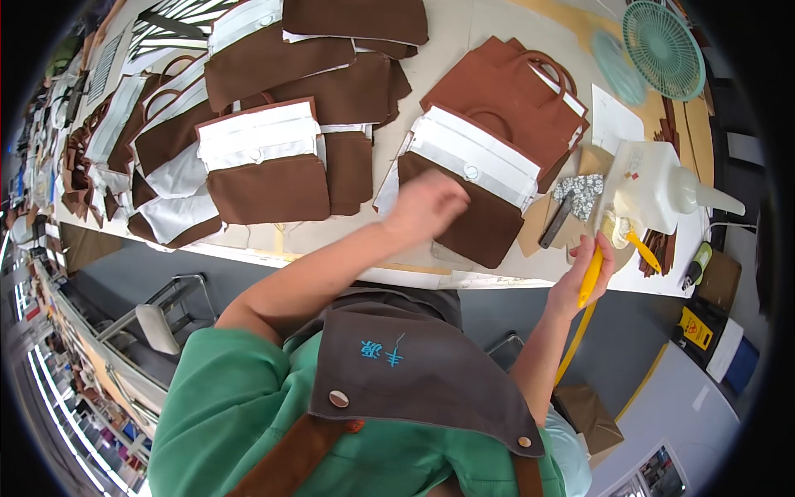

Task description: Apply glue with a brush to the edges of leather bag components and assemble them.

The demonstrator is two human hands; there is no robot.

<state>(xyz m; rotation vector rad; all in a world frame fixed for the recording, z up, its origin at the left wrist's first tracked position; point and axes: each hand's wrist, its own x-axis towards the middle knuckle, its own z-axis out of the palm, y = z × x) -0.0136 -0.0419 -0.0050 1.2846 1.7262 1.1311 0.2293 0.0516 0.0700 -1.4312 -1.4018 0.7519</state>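
Observation:
My right hand (587,273) is closed on a brush with a yellow handle (591,276), its head down in a pot of pale paste (616,228). A second yellow handle (644,253) leans out of the same pot. Blurred, my left hand (428,205) hovers over or touches a brown bag panel with a white lining strip (481,239); its fingers are curled and I cannot tell whether they hold anything. That panel lies tilted against a reddish-brown handbag body with looped handles (490,81). A similar brown panel with a white strip (267,192) lies to the left.
Stacked brown panels (348,18) and bag pieces with handles (174,124) cover the table's left. At right are a white plastic jug with a spout (652,180), a dark metal bar (557,220), a patterned cloth (584,189) and a green mesh basket (663,50).

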